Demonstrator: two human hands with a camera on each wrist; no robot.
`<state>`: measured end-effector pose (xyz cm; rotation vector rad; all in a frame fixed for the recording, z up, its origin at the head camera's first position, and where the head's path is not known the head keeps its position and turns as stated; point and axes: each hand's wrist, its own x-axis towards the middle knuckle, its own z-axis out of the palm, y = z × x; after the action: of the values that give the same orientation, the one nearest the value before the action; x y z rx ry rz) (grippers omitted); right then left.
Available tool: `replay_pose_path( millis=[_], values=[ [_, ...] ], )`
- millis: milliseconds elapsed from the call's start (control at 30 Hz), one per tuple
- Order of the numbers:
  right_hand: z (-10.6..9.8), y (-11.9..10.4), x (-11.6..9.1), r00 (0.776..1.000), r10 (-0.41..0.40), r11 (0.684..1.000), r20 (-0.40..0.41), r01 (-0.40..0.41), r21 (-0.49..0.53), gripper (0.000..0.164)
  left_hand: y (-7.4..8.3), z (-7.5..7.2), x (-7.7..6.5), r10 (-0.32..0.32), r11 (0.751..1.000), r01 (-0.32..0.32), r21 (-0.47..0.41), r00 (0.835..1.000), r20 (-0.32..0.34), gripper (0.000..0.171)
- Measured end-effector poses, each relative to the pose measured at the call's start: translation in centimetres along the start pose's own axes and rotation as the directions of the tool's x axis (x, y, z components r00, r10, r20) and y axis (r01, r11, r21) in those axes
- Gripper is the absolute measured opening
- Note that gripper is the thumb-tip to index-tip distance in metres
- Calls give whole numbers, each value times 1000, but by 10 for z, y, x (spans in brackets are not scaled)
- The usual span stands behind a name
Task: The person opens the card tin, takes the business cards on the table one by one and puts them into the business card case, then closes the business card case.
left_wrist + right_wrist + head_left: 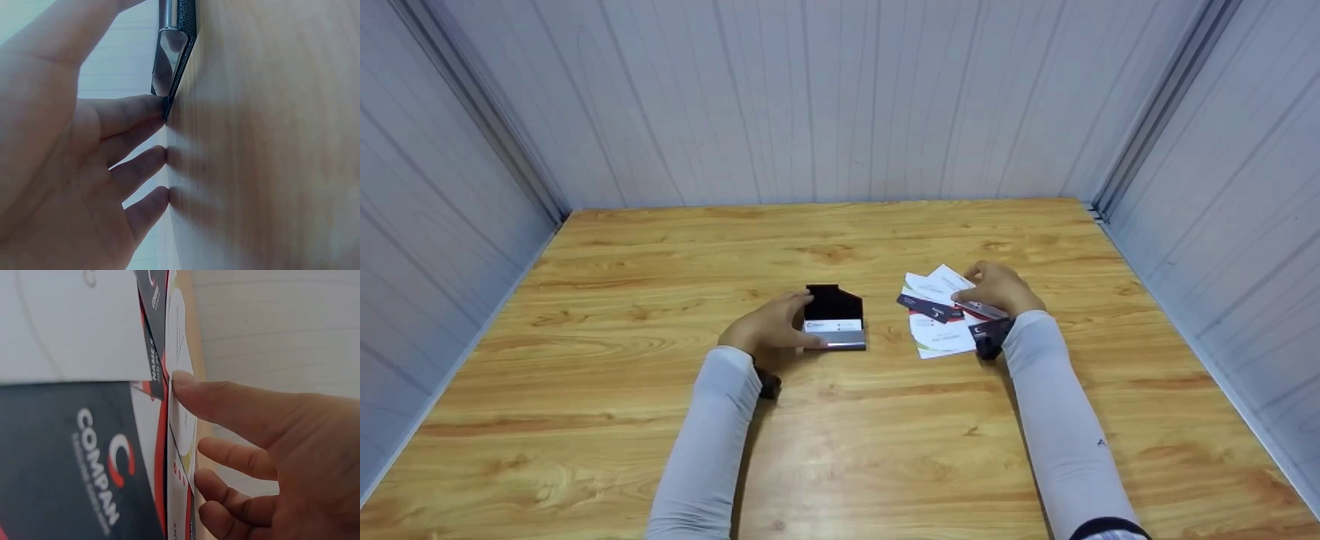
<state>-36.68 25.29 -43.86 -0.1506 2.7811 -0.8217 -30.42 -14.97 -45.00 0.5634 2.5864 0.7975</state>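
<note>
A black business card case (pixel 835 304) with a silver front strip lies with its lid raised near the table's middle, white cards (pixel 832 325) inside it. My left hand (pixel 769 324) holds its left side, thumb along the front strip and forefinger by the lid. The other left fingertips (pixel 157 157) rest on the table. To the right, loose business cards (pixel 941 341) overlap in a fanned pile, some white, some dark with a red and white logo. My right hand (pixel 1001 289) is over the pile's right side. Its thumb touches a card, and its bent fingers (pixel 239 458) stay near the far edge.
The wood-grain table (pixel 840 435) is enclosed by pale panel walls (pixel 840 105) at the back and both sides. Bare wood separates the card case from the loose cards. Dark wrist-worn devices (pixel 991 341) sit by both hands, the right one close to the cards.
</note>
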Motion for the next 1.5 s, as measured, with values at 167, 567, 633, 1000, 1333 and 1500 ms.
replay_pose_path(
  millis=[167,567,633,1000,1333,1500],
  values=[
    [1,-2,0,1000,-8,1000,1,8,10,60,0,0,0,0,1000,0,-8,1000,2,98],
    [2,-2,2,996,-80,997,-38,80,6,55,1,-1,-1,2,1000,-2,-6,1000,3,99],
    [2,-2,3,995,-95,995,-36,96,25,50,1,-1,-1,-1,1000,1,-8,1000,4,99],
    [0,-9,3,996,-83,974,-26,87,208,37,1,-2,-1,-3,1000,3,-22,1000,5,100],
    [-3,-19,-2,989,-146,962,-38,151,228,33,1,-1,0,0,1000,0,-14,1000,10,98],
    [1,-26,-2,977,-196,950,-77,209,232,28,1,0,0,-1,1000,1,-11,1000,9,98]
  ],
)
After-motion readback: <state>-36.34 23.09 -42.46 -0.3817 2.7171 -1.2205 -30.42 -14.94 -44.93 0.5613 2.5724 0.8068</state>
